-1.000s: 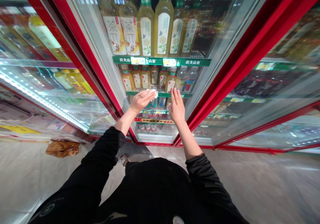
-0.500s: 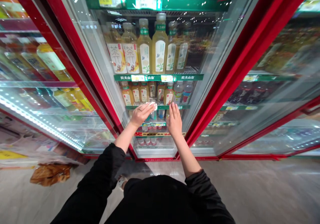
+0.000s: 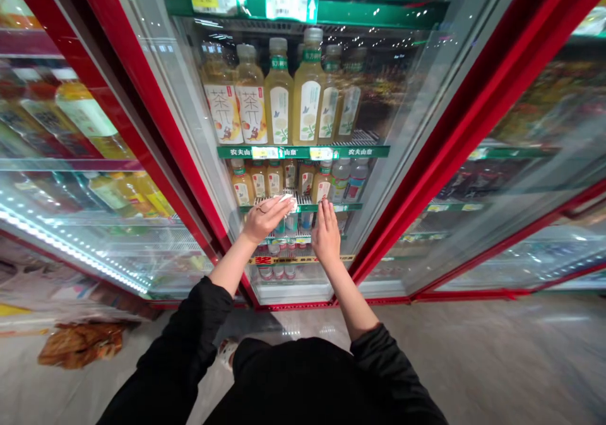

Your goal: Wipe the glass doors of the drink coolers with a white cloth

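Note:
In front of the glass door (image 3: 379, 106) of a drinks fridge, my left hand (image 3: 265, 220) grips a crumpled white tissue (image 3: 291, 203), which pokes out past the fingertips. A ring shows on one of its fingers. My right hand (image 3: 326, 234) is raised to its right with fingers stretched out and close together, holding nothing visible. Whether its fingertips touch the glass I cannot tell. Behind the door, bottled drinks (image 3: 310, 106) stand upright on a wire shelf, with smaller bottles (image 3: 323, 184) on the shelf below, just above my hands.
Red door frames (image 3: 454, 134) run along both sides of this door. More lit fridges with bottles (image 3: 89, 112) stand to the left and right. A crumpled brown bag-like thing (image 3: 80, 344) lies on the grey floor (image 3: 511, 362) at the left.
The view has shifted slightly, so the shelves appear a little lower. My right hand has drawn slightly left and down. My left hand still grips the tissue, almost in the same place.

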The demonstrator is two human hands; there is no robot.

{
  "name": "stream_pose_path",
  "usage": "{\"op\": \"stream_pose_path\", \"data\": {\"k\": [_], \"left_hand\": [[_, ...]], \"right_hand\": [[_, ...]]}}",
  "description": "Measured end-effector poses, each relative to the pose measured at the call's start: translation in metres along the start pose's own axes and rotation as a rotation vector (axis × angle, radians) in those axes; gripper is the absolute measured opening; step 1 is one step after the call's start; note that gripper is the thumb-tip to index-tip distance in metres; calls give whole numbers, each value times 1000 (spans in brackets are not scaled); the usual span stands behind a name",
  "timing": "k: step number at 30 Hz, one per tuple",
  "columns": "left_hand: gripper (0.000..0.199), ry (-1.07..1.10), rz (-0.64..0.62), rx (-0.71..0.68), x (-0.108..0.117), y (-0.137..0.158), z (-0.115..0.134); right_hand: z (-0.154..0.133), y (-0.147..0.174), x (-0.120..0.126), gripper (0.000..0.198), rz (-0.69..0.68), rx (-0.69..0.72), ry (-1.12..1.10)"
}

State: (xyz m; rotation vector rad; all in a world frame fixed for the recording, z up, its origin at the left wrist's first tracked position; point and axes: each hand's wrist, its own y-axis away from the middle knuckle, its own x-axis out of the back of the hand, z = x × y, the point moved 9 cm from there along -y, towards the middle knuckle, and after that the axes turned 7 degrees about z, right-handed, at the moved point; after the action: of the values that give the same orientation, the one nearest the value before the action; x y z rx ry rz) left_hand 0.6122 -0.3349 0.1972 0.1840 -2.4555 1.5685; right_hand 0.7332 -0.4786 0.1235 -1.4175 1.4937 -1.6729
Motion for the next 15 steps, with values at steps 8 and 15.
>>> {"op": "stream_pose_path", "data": {"k": [8, 15], "left_hand": [[45, 175, -127, -107, -22, -4, 5], [61, 122, -34, 97, 0, 9, -18]], "right_hand": [[-23, 1, -20, 91, -23, 46, -23], [-22, 4, -34, 95, 14, -18, -3]]}}
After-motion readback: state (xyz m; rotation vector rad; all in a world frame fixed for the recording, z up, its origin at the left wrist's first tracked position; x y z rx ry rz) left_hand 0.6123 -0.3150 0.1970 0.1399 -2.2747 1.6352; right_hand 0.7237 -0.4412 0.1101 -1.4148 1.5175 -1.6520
